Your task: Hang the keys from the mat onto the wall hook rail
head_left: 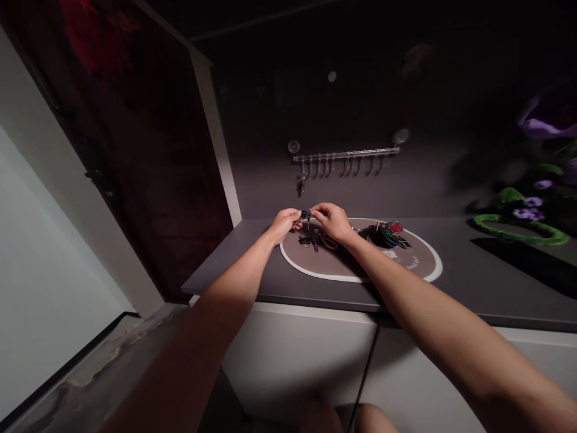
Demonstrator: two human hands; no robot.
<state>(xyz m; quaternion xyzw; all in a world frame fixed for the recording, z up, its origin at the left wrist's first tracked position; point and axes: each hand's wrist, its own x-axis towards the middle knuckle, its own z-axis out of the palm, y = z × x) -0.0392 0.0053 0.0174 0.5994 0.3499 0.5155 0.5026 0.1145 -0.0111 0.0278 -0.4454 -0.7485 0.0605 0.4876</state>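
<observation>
Both of our hands are closing on one small dark key (307, 214) just above the back edge of the oval mat (315, 273). Our left hand (283, 224) is pinching the key narrowly from the left, and our right hand (331, 221) is pinching it from the right, with its fingertips (314, 210) reaching in over the mat. The key is hanging between the two hands, and its small metal blade is pointing down.

On the mat, a bunch of keys (383, 236) with coloured fobs is lying toward the right, and a red tag (396, 227) is sitting at its far end. A few small black keys (306, 241) and a reddish cord loop (328, 242) are lying directly below our hands. The mat is resting on a dark grey countertop (455, 282). Behind the mat, a metal hook rail (346, 154) is hanging on the wall, with a single key (302, 181) dangling from its left end. To the right of the mat, a green loop (518, 233) is lying on the countertop beneath purple flowers (528, 212).
</observation>
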